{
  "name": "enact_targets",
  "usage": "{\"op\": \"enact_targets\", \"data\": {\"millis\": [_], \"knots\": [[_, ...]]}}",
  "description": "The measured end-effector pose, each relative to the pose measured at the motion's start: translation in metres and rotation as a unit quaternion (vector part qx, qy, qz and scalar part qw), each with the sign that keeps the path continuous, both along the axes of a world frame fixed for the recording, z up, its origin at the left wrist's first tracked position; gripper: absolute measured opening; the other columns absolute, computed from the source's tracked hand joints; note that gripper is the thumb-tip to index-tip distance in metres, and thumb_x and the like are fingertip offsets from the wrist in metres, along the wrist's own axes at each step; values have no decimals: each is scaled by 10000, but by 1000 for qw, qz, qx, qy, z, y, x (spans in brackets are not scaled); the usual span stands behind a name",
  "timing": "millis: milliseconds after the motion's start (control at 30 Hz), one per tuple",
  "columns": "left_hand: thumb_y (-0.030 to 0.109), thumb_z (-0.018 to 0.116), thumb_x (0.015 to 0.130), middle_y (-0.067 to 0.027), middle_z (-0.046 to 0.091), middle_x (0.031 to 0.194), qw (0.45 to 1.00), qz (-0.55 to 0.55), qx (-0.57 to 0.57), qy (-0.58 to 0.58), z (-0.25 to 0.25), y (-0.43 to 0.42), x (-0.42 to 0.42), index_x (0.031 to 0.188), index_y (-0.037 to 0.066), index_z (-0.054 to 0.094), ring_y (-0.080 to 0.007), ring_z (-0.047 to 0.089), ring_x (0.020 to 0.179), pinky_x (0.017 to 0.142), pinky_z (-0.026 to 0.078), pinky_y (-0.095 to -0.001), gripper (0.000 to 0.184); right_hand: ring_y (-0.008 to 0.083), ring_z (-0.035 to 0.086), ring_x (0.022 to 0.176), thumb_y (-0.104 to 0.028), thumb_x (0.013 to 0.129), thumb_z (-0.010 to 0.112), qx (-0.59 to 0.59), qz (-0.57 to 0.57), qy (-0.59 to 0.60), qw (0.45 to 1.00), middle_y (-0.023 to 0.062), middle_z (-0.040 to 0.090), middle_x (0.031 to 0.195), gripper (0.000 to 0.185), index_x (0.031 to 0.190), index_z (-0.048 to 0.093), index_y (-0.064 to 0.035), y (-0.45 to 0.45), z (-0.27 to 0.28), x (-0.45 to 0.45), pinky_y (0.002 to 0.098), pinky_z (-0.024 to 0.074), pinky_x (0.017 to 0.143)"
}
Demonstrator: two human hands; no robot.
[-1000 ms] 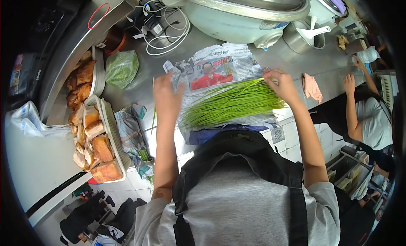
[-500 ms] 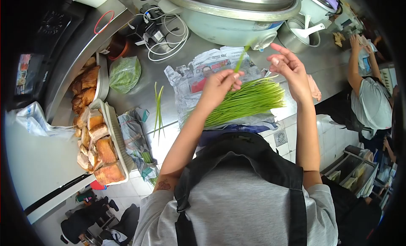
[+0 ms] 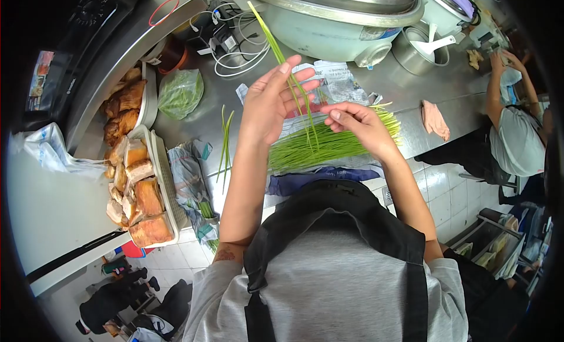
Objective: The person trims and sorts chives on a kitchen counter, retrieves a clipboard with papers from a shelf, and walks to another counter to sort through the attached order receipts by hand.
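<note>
My left hand [image 3: 275, 98] is raised over the bundle with its fingers spread, holding a few long garlic chives [image 3: 265, 27] across the fingers, under the thumb. They slant from the upper left down toward the pile. My right hand [image 3: 361, 124] is close by on the right, thumb and fingers pinched; what is between them, if anything, is too small to make out. Below both hands a thick pile of garlic chives [image 3: 305, 151] lies on newspaper [image 3: 338, 80]. A few separate chive stalks [image 3: 225, 142] rest on the metal counter to the left.
A large lidded pot [image 3: 335, 33] stands at the back, near white cables [image 3: 247, 66] and a steel pot with ladles [image 3: 414, 57]. Bagged greens [image 3: 180, 93] and a basket of meat chunks [image 3: 157, 171] are on the left. A pink cloth-like piece [image 3: 435, 120] lies right. Another person [image 3: 517, 136] works beyond.
My left hand has moved up and left and turned open-fingered, the chives now lying across it. My right hand has come down and left, its fingers closing into a pinch.
</note>
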State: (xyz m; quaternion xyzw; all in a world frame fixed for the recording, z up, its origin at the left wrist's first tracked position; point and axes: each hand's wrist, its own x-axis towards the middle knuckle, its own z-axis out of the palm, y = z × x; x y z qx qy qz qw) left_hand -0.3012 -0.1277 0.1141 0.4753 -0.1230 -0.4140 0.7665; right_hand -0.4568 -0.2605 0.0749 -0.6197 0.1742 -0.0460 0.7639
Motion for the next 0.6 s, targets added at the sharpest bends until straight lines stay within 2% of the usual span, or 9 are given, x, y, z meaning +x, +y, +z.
{"op": "enact_targets", "data": {"millis": [100, 200, 300, 400, 600], "knots": [[240, 507, 962, -207, 631, 1080, 1000, -3, -5, -11, 1, 0, -4, 1247, -22, 508, -275, 643, 986, 826, 550, -384, 387, 87, 595, 882, -194, 944, 553, -18, -21, -33, 999, 38, 667, 988, 247, 1080, 643, -8, 2, 5, 1, 241, 471, 813], [234, 520, 955, -208, 637, 1079, 999, -2, 3, -41, 4, 0, -9, 1217, -32, 536, -267, 639, 998, 851, 535, -379, 374, 75, 542, 775, -223, 938, 562, -26, -66, -62, 996, 21, 647, 899, 245, 1029, 651, -14, 9, 15, 4, 238, 452, 759], [228, 530, 949, -205, 638, 1091, 996, -10, 5, -84, 4, -1, -14, 1192, -40, 561, -249, 635, 1002, 867, 516, -366, 363, 78, 548, 777, -217, 920, 591, -56, -76, -62, 994, 18, 647, 880, 241, 1023, 655, -10, 11, 18, 9, 238, 451, 754], [224, 539, 944, -186, 639, 1104, 995, -39, 6, -94, 5, 1, -15, 1181, -38, 577, -227, 626, 1010, 864, 505, -354, 354, 93, 591, 873, -216, 892, 638, -53, -82, -70, 993, 42, 666, 943, 256, 1023, 664, 3, 16, 22, 16, 244, 468, 818], [229, 562, 931, -130, 646, 1113, 987, -57, 53, -139, 3, 5, -13, 1142, -13, 621, -194, 609, 1027, 824, 506, -346, 326, 97, 594, 855, -216, 881, 650, -12, -47, -71, 996, 39, 658, 912, 270, 1055, 662, -11, 16, 21, 22, 253, 474, 803]]}}
